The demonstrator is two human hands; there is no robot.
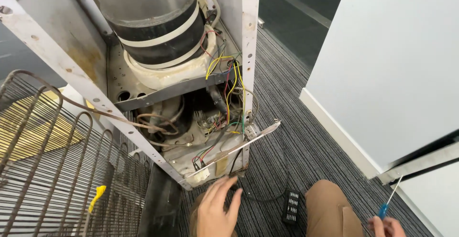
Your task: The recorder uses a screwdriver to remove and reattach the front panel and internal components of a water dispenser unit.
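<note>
An opened appliance frame (57, 60) of worn white metal stands before me on the carpet. Inside sit a steel tank (143, 7) wrapped in black and white bands, a dark compressor (165, 117), and a tangle of yellow, red and green wires (227, 89). My left hand (217, 210) hovers with spread fingers just below the frame's bottom corner, near a black cable (263, 199), holding nothing. My right hand (387, 227) at the bottom right edge grips a screwdriver (388, 201) with a blue handle, its shaft pointing up.
A rusty wire condenser grille (52, 170) leans at the left with a yellow clip (97, 196). A white panel (382, 74) stands at the right. A small black connector block (291, 207) lies on the grey striped carpet (296, 122) beside my knee (330, 208).
</note>
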